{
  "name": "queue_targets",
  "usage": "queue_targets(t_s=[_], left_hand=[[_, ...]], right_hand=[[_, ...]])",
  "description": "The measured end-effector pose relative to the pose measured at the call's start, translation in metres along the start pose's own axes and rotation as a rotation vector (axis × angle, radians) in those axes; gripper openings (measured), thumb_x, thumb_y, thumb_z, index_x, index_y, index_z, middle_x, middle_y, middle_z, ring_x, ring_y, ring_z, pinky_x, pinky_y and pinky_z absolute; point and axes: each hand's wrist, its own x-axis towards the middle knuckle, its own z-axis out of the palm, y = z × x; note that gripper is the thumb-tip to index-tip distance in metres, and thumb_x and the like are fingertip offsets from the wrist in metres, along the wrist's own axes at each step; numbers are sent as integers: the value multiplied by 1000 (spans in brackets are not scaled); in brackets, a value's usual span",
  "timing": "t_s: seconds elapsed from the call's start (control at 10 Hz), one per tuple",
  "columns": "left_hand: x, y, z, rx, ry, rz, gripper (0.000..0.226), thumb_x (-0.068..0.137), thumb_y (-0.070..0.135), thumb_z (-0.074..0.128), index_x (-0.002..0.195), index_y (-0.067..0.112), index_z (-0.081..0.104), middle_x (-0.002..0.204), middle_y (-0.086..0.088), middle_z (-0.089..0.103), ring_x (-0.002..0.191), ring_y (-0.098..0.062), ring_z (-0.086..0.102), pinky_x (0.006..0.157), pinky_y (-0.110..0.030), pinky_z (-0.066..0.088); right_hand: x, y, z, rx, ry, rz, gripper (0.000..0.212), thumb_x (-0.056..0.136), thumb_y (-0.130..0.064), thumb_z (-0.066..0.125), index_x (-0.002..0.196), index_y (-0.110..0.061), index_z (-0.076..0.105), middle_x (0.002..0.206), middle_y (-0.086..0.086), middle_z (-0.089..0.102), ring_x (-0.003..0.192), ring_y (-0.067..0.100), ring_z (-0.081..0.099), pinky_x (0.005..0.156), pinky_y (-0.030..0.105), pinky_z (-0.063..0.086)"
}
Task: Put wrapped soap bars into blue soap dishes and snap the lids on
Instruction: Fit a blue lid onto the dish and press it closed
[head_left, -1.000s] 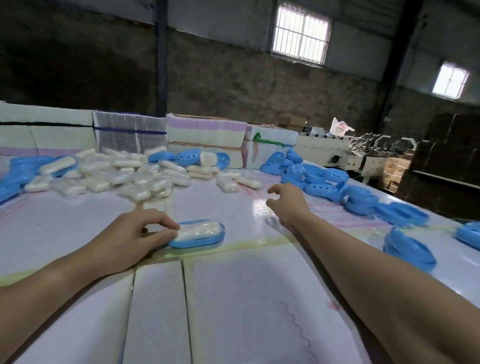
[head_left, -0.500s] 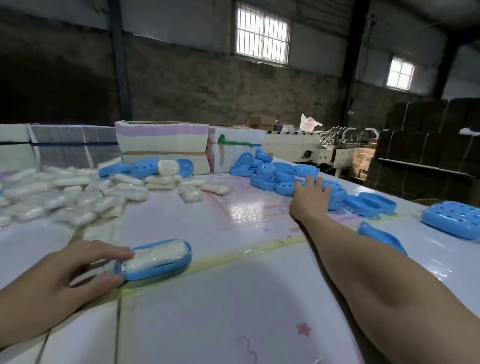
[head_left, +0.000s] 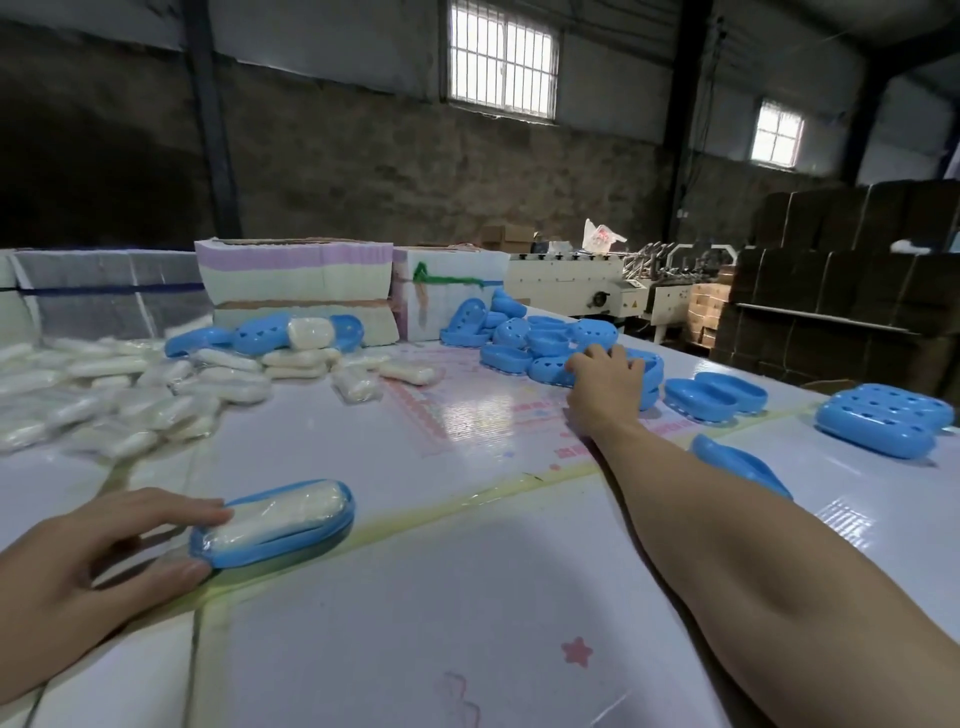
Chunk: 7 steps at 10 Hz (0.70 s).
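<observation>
Big white table (head_left: 467, 597) fills my view. Heap of wrapped soap bars (head_left: 130, 395) far left, pile of blue lids (head_left: 540, 343) far right. Near me, blue soap dish (head_left: 280, 535) with wrapped soap bar (head_left: 275, 517) sitting inside, no lid on. My left hand (head_left: 93, 561) pinches dish's near end, finger and thumb. Right hand (head_left: 605, 384) stretched out, fingers spread flat on lid pile, gripping nothing I can make out.

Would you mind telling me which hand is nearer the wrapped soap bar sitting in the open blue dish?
Left. The left hand touches the blue dish holding the wrapped soap bar; the right hand reaches the far pile of blue lids.
</observation>
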Motion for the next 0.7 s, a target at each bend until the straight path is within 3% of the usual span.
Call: queue_targets(t_s=[0.2,0.3,0.4,0.5,0.6,0.7], left_hand=[[3,30,-13,-20,-28,27,59,82,74,59,127,37,65,125,22,66,110,8,61,85,-3,44],[4,52,-22,-28,10,64,47,82,72,63,122,48,65,120,27,66,109,8,60,83,-2,41],[3,68,-25,-91,-8,61,39,74,60,67,113,56,67,116,31,65,109,7,59,85,-3,41],[-1,84,-28,-77,-45,46,34,73,59,67,106,56,69,112,33,65,109,7,57,89,-8,42],[-2,87,-30,-84,-29,21,26,79,52,70,104,52,64,108,30,65,109,9,54,84,-2,39],[-1,85,-30,-82,-7,-31,28,81,40,79,101,44,59,104,29,64,108,8,55,79,-6,42]], right_hand=[[-21,-64,-44,418,44,-318,33,88,-6,57,114,-24,67,109,-4,65,99,19,53,83,34,40],[-39,-113,-90,952,-170,-299,34,82,0,58,104,-25,69,96,-7,60,80,8,50,69,20,41],[-56,-150,-138,1495,-553,-167,36,81,2,59,97,-29,68,87,-1,52,75,14,52,56,20,43],[-80,-166,-149,1866,-851,-17,36,85,0,53,105,-24,69,95,5,58,71,17,50,47,23,32],[-103,-168,-139,1921,-1070,15,37,90,-2,46,115,-21,67,104,10,63,68,19,52,50,26,38],[-113,-168,-128,1604,-863,-129,33,92,-7,48,106,-23,73,102,3,65,76,21,53,60,32,42]])
